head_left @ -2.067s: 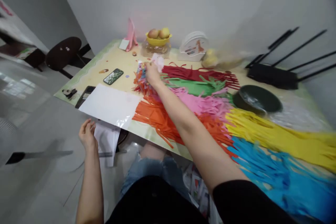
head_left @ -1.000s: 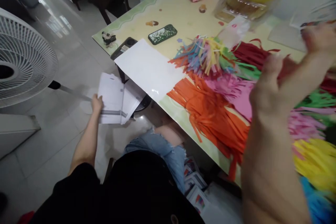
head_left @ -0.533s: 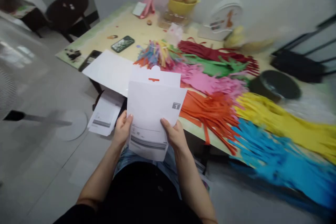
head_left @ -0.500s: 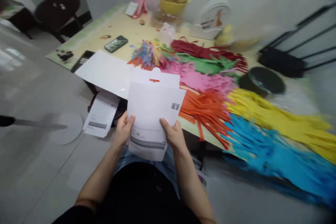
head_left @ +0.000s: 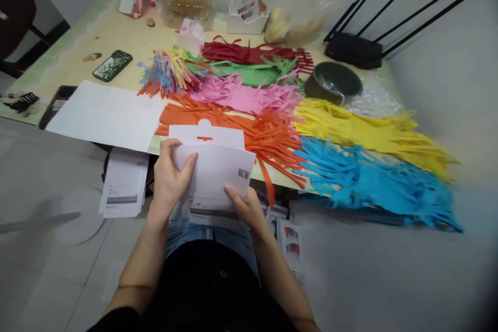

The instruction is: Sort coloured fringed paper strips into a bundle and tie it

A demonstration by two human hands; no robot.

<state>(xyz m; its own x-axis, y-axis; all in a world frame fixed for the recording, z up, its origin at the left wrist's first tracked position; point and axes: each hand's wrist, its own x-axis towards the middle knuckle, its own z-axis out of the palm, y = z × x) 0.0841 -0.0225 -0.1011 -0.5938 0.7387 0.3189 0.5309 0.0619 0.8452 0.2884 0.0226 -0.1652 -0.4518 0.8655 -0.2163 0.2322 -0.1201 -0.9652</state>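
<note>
Both hands hold a white paper packet [head_left: 212,171] over my lap, at the table's front edge. It has a tab with a hang hole at the top, a grey square marked 1 and grey bands lower down. My left hand [head_left: 171,176] grips its upper left side, thumb on the front face. My right hand [head_left: 245,207] pinches the lower right side, thumb in front and the other fingers mostly hidden behind. Just beyond the packet lie orange fringed paper strips [head_left: 268,137]. A white sheet [head_left: 109,114] rests on the table to the left.
Yellow [head_left: 358,127] and blue fringed strips [head_left: 373,181] spread to the right, the blue overhanging the edge. Pink strips [head_left: 245,94], a dark green bowl [head_left: 334,83] and a black router [head_left: 354,49] sit farther back. Printed packets [head_left: 124,181] are stacked below the table at left.
My left hand has moved up the packet's left side to near its top edge. My right hand still grips the right side. The camera view has turned to the right.
</note>
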